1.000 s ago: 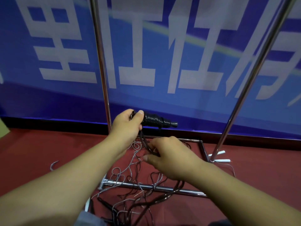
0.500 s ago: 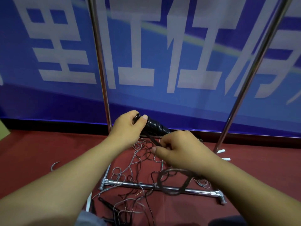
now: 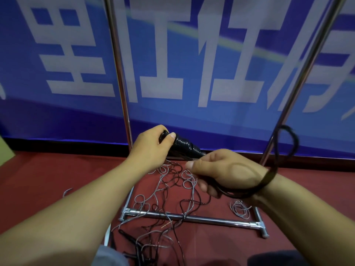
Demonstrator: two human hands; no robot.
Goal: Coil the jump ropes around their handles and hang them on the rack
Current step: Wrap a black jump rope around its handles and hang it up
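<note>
black rope [image 3: 288,150] blurred, handle [image 3: 183,145] seemingly half-hidden

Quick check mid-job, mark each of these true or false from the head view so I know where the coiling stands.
1. The left hand grips the end of the black handle wound with rope. True.
2. The right hand is empty. False: it pinches the black rope, which loops out past the wrist.
3. A tangle of ropes lies on the red floor over the rack's base bar. True.
4. The wound handle already hangs on the rack. False: it is in the left hand, low between the two uprights.
5. The banner behind is green. False: blue with white characters.
</note>
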